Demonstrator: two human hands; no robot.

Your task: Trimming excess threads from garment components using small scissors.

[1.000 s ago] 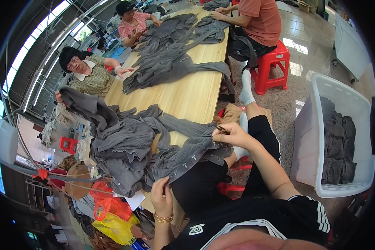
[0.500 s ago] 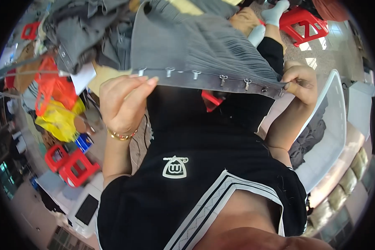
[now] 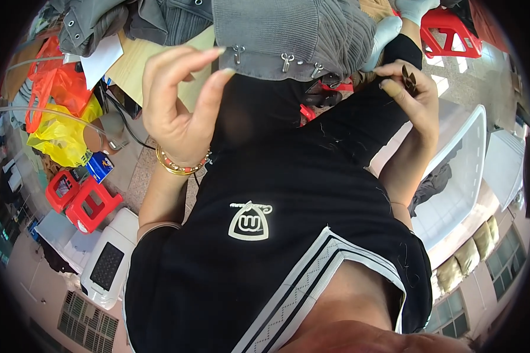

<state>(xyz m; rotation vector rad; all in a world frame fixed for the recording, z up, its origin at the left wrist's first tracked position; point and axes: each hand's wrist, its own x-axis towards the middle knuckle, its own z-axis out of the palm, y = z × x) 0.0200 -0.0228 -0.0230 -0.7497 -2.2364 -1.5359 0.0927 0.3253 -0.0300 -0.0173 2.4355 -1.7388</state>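
A grey ribbed knit garment [image 3: 271, 29] lies at the top middle over my lap, its edge band carrying several metal hook fasteners [image 3: 287, 62]. At the left end of that band my left hand [image 3: 182, 100] is open, thumb and forefinger apart, with nothing visible between them. Beyond the band's right end is my right hand [image 3: 415, 97], away from the cloth. Its fingers are curled around a small dark brown piece [image 3: 408, 80] with pointed ends, partly hidden, whose kind I cannot make out.
More grey garments [image 3: 94, 26] are heaped at the far left by a pale wooden board [image 3: 138, 62]. Red [image 3: 62, 76] and yellow plastic bags [image 3: 62, 138] hang left. Red stools [image 3: 91, 206] stand lower left and far right [image 3: 450, 32]. A white bin [image 3: 462, 182] with dark cloth is right.
Both hands have let go of the garment's edge band, which has dropped farther from me and bunched at its right. A dark piece now shows in my right hand.
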